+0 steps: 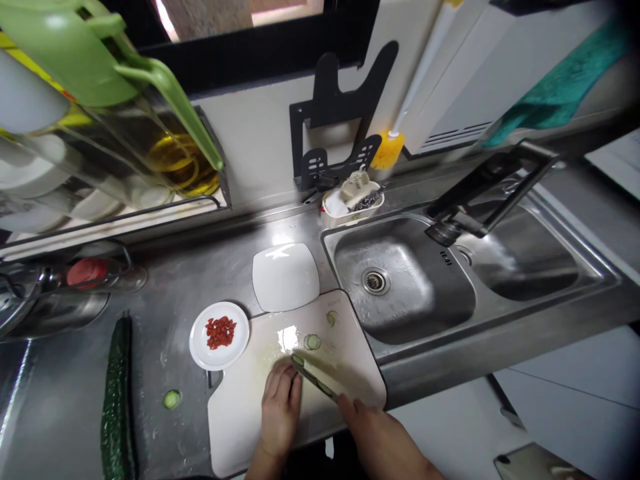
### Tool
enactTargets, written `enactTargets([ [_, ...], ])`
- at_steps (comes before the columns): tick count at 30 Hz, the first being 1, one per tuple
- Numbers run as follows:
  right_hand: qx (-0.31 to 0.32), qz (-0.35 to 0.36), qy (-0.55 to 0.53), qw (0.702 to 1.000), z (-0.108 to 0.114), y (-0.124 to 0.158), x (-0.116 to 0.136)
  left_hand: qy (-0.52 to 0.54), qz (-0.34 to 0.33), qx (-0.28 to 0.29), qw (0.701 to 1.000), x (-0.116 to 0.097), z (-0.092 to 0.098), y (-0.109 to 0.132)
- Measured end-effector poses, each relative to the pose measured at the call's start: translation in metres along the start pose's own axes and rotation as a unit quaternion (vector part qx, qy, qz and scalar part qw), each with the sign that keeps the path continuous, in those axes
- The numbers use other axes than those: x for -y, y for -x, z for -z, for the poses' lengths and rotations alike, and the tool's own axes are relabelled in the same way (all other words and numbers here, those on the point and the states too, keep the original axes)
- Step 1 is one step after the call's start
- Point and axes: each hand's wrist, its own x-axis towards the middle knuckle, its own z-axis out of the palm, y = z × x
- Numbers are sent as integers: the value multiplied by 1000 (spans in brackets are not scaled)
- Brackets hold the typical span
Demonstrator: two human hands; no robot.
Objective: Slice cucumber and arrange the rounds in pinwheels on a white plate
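Note:
My right hand (373, 433) is closed around the handle of a kitchen knife (314, 381), whose blade points up and left over the white cutting board (230, 427). Bits of green cucumber cling along the blade. Just left of the knife tip, my left hand (281, 403) presses down on the board with its fingers curled together. Whatever lies under those fingers is hidden. Thin cucumber slices (312, 342) lie on the board beyond the blade, and another cucumber slice (331, 319) is near its far right corner.
A whole cucumber (117, 400) and a cut cucumber end (171, 399) lie on the steel counter at left. A small plate (195, 337) of chopped red pieces (221, 332) and a white square plate (286, 277) touch the board's far side. The sink (400, 320) adjoins its right.

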Motion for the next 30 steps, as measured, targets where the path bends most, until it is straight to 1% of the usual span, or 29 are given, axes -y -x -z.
enactTargets([
  [5,5,5,-1,1000,5,-2,3,-9,-7,0,1000,3,-1,1],
  [9,7,10,-1,1000,4,-6,5,-15,-19,-3,1000,4,-2,1],
  [20,-10,6,1,1000,3,-14,11,-9,-25,-7,1000,1,0,-2],
  [27,16,4,-9,1000,5,-20,13,1,-11,-16,1000,-1,1,-4],
  [30,7,2,-23,1000,4,-20,12,3,-17,-15,1000,-1,1,-4],
])
